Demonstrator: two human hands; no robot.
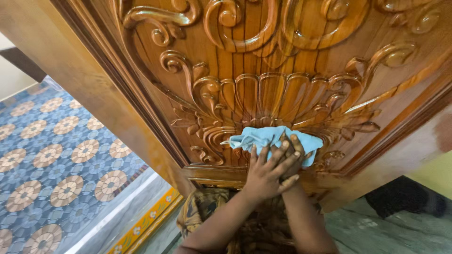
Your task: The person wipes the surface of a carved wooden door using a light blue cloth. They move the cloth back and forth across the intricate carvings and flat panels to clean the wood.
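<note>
A light blue cloth (263,138) is pressed against the carved lower panel of a glossy wooden door (263,70). My right hand (295,146) grips the cloth against the shell-shaped carving. My left hand (267,173) lies over the right one, fingers spread, touching the cloth's lower edge. Both forearms rise from the bottom of the view. Part of the cloth is hidden under my hands.
The door's frame edge (113,108) runs diagonally at the left. Beyond it lies a blue tiled floor with round tan patterns (52,164) and a yellow flowered border strip (148,221). A patterned garment (207,211) is below my arms. A dark object (405,197) sits on grey floor at right.
</note>
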